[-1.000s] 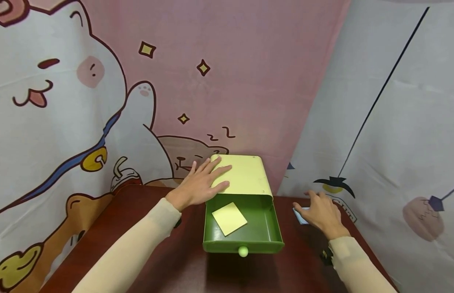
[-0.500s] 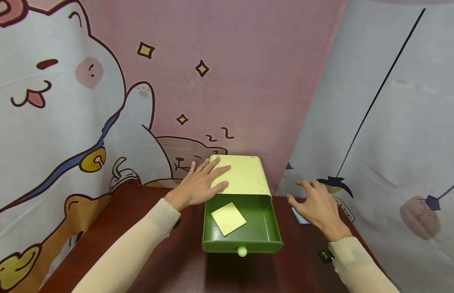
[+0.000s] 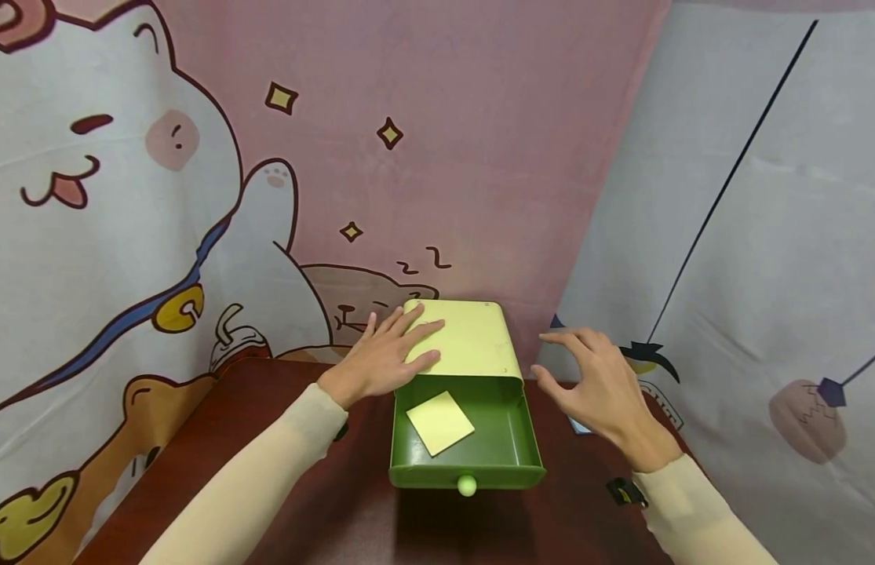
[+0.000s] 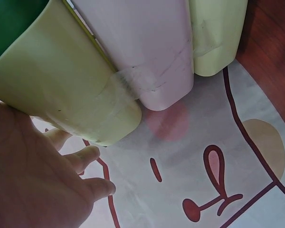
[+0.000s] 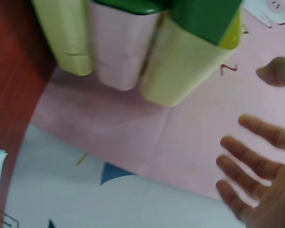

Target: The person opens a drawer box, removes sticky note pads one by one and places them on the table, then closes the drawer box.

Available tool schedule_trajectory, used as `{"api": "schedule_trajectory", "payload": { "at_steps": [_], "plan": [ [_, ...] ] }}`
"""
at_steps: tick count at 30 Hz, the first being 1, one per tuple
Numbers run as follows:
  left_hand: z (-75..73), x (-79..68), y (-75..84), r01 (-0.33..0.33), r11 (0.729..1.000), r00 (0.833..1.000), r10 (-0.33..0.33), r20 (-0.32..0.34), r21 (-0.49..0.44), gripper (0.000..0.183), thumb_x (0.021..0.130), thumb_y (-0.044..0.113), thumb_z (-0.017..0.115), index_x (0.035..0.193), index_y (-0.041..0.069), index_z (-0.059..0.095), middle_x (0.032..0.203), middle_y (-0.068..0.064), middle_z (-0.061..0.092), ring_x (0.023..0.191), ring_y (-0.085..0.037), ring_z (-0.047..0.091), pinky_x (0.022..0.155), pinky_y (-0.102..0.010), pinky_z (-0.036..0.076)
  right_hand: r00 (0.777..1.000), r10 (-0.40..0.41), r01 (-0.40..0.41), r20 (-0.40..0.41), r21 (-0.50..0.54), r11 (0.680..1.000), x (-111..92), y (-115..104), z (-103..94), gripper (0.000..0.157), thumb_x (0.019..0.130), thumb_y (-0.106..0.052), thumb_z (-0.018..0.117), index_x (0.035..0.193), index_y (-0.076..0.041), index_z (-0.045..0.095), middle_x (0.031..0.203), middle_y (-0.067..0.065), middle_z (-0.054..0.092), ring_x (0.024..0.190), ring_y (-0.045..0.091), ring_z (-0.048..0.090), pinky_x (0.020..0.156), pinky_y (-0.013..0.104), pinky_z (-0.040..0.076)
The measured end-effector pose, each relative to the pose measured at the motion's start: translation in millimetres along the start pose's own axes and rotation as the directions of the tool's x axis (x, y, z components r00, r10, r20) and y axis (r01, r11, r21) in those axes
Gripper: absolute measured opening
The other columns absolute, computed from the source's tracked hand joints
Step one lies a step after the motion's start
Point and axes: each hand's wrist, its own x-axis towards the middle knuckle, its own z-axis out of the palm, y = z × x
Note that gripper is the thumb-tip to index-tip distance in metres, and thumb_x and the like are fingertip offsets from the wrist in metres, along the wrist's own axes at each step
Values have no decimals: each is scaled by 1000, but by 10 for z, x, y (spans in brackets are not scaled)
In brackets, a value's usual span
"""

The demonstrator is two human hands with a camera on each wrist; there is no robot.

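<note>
A small drawer cabinet with a pale yellow top stands on the table. Its green drawer is pulled out, showing a round light green knob on the front. Inside the drawer, toward the left, lies a square yellow sticky note pad. My left hand rests on the cabinet's top left side with its fingers spread. To the right of the cabinet my right hand hovers with nothing in it, thumb and fingers apart. A light blue pad on the table is mostly hidden behind that hand.
The wrist views show the cabinet's stacked yellow and pink sections, with clear tape across a seam. A printed cartoon cloth hangs close behind the dark red table and along its right side.
My right hand has lifted away from the light blue pad and moved up and left toward the cabinet, its fingers opening wider. The left hand and the drawer have stayed put.
</note>
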Motion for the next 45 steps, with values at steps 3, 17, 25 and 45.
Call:
{"api": "schedule_trajectory", "payload": {
  "at_steps": [3, 17, 25, 45],
  "plan": [
    [-5, 1, 1, 0, 1000, 1000, 0, -2, 1, 74, 118, 79, 33, 185, 48, 29, 200, 0, 12, 186, -40, 6, 146, -78, -1, 998, -59, 59, 3, 27, 998, 67, -90, -66, 50, 96, -32, 95, 142, -22, 81, 136, 8, 80, 126, 39, 73, 100, 66, 60],
    [-29, -20, 0, 2, 1000, 1000, -2, -9, -14, 74, 118, 78, 33, 185, 46, 31, 199, -1, 14, 186, -41, 9, 146, -79, 1, 980, -185, 178, 77, 86, 980, 264, -426, -246, 51, 97, -29, 93, 146, -26, 79, 146, 0, 76, 135, 31, 72, 106, 60, 63],
    [1, -23, -10, 1, 1000, 1000, -1, -10, 3, 73, 118, 78, 34, 185, 47, 32, 199, -1, 13, 186, -42, 8, 145, -80, 1, 953, -260, 242, 156, 129, 962, 313, -579, -291, 55, 97, -31, 95, 149, -28, 77, 149, -2, 74, 134, 26, 74, 109, 55, 64],
    [14, 3, 0, 9, 1000, 1000, -9, -3, -6, 76, 117, 82, 30, 185, 48, 31, 199, 1, 12, 186, -41, 10, 146, -79, 2, 898, -304, 274, 318, 138, 952, 464, -790, -312, 55, 103, -42, 89, 154, -32, 74, 155, -7, 72, 122, 12, 73, 99, 45, 67]
  ]
}}
